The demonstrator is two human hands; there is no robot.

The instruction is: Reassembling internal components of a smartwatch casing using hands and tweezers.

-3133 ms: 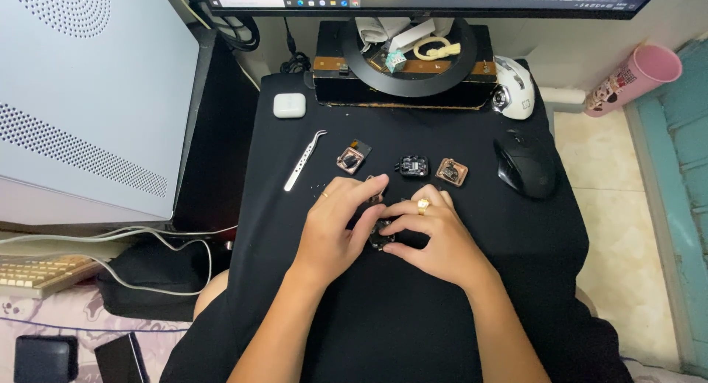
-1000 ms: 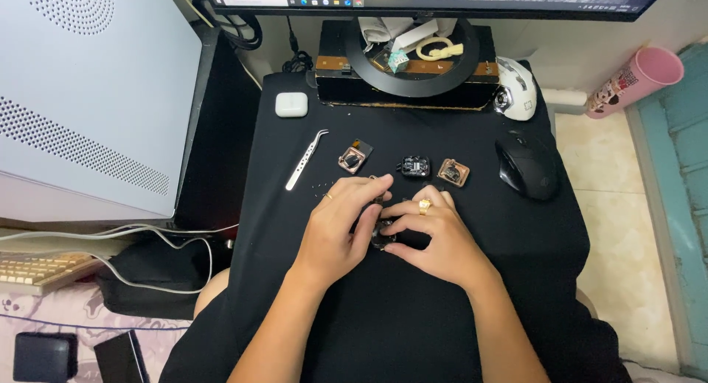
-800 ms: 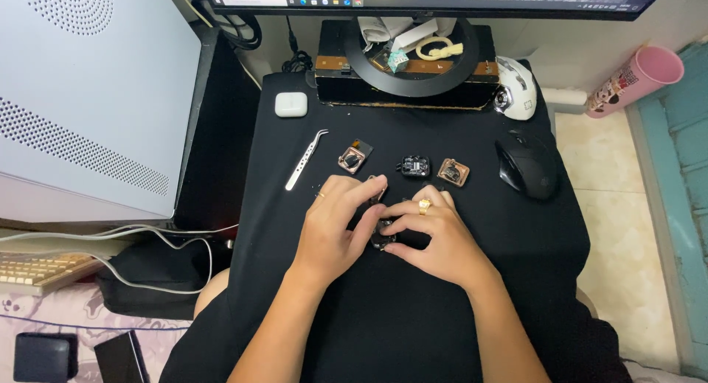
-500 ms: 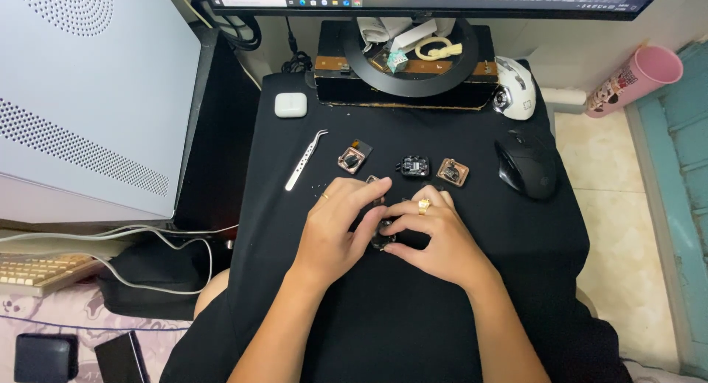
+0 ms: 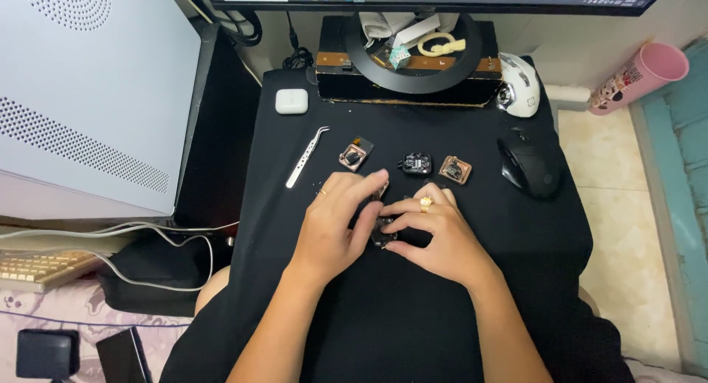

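Note:
My left hand and my right hand meet over the middle of the black cloth, both pinching a small dark part that is mostly hidden under the fingers. A gold ring shows on my right hand. Just beyond the fingertips lie three small parts in a row: a copper-rimmed module, a black module and another copper-rimmed module. Silver tweezers lie to the left of them.
A white earbud case sits far left. A black mouse and a white mouse lie right. A monitor stand holds clutter at the back. A white computer case stands left; a pink cup lies far right.
Almost nothing differs. Both hands stay on the small dark part; only the left fingers shift slightly.

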